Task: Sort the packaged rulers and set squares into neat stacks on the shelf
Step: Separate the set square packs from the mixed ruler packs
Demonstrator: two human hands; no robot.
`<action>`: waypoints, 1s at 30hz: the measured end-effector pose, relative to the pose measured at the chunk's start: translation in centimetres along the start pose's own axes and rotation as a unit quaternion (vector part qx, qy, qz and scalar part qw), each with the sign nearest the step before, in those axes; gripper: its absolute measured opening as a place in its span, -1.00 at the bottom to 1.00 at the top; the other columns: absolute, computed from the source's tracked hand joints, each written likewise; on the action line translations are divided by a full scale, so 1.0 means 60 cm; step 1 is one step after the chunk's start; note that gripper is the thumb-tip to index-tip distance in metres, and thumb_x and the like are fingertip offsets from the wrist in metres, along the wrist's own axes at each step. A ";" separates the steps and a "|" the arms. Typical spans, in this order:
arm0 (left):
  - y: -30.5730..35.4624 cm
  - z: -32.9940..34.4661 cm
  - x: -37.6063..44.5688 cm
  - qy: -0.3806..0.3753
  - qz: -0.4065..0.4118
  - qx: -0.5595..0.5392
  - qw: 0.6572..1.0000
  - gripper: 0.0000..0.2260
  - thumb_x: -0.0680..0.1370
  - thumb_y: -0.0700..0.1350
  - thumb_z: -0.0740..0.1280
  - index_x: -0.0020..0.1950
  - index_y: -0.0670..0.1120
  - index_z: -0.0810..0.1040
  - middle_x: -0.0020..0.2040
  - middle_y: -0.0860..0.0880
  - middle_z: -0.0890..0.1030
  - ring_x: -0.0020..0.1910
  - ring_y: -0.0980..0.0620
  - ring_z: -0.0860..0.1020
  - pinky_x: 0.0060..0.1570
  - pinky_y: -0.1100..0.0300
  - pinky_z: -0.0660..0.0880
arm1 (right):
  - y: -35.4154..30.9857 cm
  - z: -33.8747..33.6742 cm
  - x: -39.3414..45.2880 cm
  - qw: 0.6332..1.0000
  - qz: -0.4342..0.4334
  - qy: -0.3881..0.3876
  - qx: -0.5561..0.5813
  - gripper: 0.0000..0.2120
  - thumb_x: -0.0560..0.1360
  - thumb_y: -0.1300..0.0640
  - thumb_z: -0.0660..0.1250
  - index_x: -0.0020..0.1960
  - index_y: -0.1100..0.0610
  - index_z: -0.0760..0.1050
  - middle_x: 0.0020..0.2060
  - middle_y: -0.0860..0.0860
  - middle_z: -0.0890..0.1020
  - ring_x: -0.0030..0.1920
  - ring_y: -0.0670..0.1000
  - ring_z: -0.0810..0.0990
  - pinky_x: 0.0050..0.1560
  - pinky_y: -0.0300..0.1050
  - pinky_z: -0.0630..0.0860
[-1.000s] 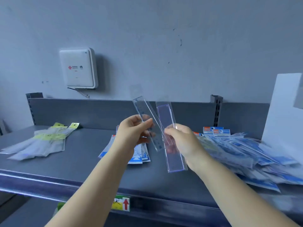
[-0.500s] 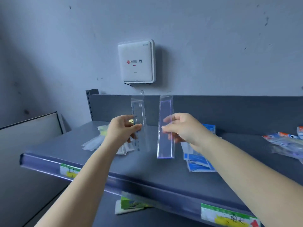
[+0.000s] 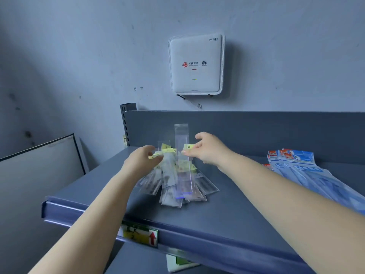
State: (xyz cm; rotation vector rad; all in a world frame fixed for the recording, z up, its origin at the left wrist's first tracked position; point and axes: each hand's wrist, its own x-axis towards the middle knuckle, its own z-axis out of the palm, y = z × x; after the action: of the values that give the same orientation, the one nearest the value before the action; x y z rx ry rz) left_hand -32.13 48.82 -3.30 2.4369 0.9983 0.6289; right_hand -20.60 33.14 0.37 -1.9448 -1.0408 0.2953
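A fanned pile of clear ruler packets with yellow header tabs lies on the grey shelf near its left end. My right hand pinches a long clear ruler packet and holds it upright over the pile, its lower end close to the packets. My left hand is over the pile's far left side, fingers curled round a second clear ruler packet at its yellow-tabbed top. Blue and white packets lie spread at the shelf's right.
A white router box hangs on the wall above the shelf's back panel. A slotted upright post stands at the back left. A price label sits on the shelf's front edge. A framed board leans at left.
The view swung left along the shelf. Both hands carried their clear ruler packets from mid-air over to the yellow-tabbed pile and lowered them onto it.
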 end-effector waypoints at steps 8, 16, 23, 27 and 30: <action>0.081 -0.001 -0.039 0.084 0.123 0.130 0.980 -0.69 0.56 0.05 0.23 0.26 -0.02 0.48 0.18 0.02 0.56 0.19 -0.08 0.46 0.15 0.07 0.36 | 0.008 -0.060 -0.051 0.900 -0.135 0.087 -0.404 -0.77 0.53 0.07 0.19 0.16 0.07 0.44 0.06 -0.03 0.53 0.07 0.06 0.49 -0.15 -0.15 0.33; 0.270 0.082 -0.117 0.100 0.245 0.236 0.935 -0.67 0.56 0.08 0.17 0.28 -0.01 0.42 0.13 0.03 0.53 0.18 -0.07 0.42 0.11 0.10 0.27 | 0.083 -0.190 -0.160 0.811 -0.124 0.119 -0.559 -0.85 0.56 0.05 0.13 0.06 0.10 0.36 -0.07 0.00 0.44 0.04 0.07 0.44 -0.13 -0.09 0.22; 0.451 0.183 -0.210 0.085 0.310 0.217 0.922 -0.68 0.56 0.10 0.17 0.25 -0.02 0.42 0.12 0.03 0.53 0.15 -0.06 0.44 0.08 0.13 0.28 | 0.182 -0.346 -0.276 0.799 -0.086 0.136 -0.579 -0.78 0.56 0.03 0.14 0.14 0.10 0.37 0.04 0.01 0.49 0.08 0.07 0.43 -0.12 -0.09 0.21; 0.560 0.248 -0.265 0.064 0.339 0.202 0.917 -0.66 0.57 0.11 0.16 0.28 -0.01 0.40 0.17 0.03 0.52 0.18 -0.05 0.43 0.13 0.12 0.27 | 0.250 -0.440 -0.349 0.796 -0.059 0.147 -0.584 -0.73 0.56 -0.02 0.13 0.18 0.10 0.37 0.08 0.01 0.49 0.13 0.09 0.43 -0.06 -0.07 0.24; 0.630 0.296 -0.304 0.046 0.356 0.184 0.915 -0.65 0.55 0.11 0.18 0.28 -0.01 0.41 0.19 0.04 0.51 0.20 -0.05 0.43 0.13 0.10 0.26 | 0.300 -0.505 -0.399 0.802 -0.033 0.154 -0.576 -0.74 0.55 0.01 0.14 0.17 0.10 0.39 0.07 0.01 0.51 0.14 0.09 0.45 -0.05 -0.07 0.27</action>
State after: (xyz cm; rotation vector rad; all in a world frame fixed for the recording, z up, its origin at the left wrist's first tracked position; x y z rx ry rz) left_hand -13.67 7.19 -1.56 3.1476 0.2224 0.8441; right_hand -8.60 -7.72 -0.74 -2.8413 -1.1610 -0.9009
